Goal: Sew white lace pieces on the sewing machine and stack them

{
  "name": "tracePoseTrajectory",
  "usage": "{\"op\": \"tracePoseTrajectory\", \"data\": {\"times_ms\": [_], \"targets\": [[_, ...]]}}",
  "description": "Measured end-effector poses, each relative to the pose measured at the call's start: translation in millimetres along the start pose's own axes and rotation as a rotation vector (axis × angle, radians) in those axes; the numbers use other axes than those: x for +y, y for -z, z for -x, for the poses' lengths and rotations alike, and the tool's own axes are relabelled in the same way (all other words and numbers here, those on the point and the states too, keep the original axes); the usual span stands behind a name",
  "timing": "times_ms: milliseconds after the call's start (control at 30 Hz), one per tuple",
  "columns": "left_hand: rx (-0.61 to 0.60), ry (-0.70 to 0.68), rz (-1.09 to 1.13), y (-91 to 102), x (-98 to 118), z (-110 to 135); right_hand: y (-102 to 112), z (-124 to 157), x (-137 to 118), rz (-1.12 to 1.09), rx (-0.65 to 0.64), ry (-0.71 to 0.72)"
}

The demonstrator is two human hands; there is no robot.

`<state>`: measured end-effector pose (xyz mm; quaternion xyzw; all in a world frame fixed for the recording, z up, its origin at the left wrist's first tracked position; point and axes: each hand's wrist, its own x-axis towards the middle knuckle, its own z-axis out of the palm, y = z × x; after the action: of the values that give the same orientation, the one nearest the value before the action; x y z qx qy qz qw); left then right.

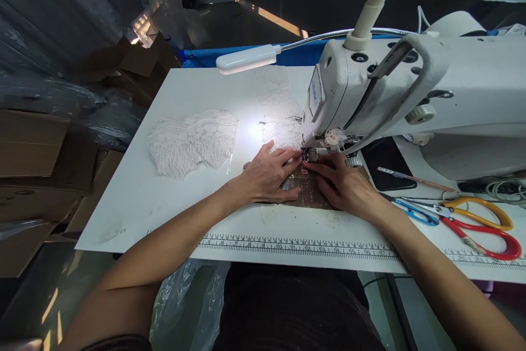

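A white sewing machine [411, 82] stands on a white table [135, 197]. Under its needle lies a small piece of sheer lace [306, 189]. My left hand [269, 176] lies flat on the lace, fingers stretched toward the presser foot [309, 155]. On the right side of the lace my right hand [343, 182] presses down, fingers extended to the needle area. Neither hand grips anything.
A pile of white lace [193, 140] lies to the left, more lace [279, 104] behind the needle under a gooseneck lamp [246, 59]. Blue snips [413, 211], yellow-handled and red-handled scissors [480, 225] lie at right. A printed ruler [296, 244] runs along the front edge. Cardboard boxes [28, 143] stand left.
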<state>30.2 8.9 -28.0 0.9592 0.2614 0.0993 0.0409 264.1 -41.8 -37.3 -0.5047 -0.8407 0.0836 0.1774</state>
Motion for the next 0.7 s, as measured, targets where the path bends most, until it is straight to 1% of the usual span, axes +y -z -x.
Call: {"op": "tracePoseTrajectory", "data": {"times_ms": [167,233,333,433,500,700], "targets": [[-0.005,0.022,0.008,0.4,0,-2,20,-1,11,-0.251,-0.035,-0.067],[-0.006,0.035,0.013,0.2,0,-2,27,-4,16,-0.337,-0.068,-0.09],[-0.01,0.046,0.023,-0.3,-1,-3,27,-10,23,-0.43,-0.101,-0.16],[-0.005,0.051,0.032,-1.5,-2,-3,19,-13,26,-0.413,-0.005,-0.235],[0.008,0.057,0.038,-2.8,-2,-2,14,-12,25,-0.373,0.052,-0.24],[0.047,0.052,0.078,-9.4,-4,0,3,10,14,-0.251,0.037,-0.163]]}}
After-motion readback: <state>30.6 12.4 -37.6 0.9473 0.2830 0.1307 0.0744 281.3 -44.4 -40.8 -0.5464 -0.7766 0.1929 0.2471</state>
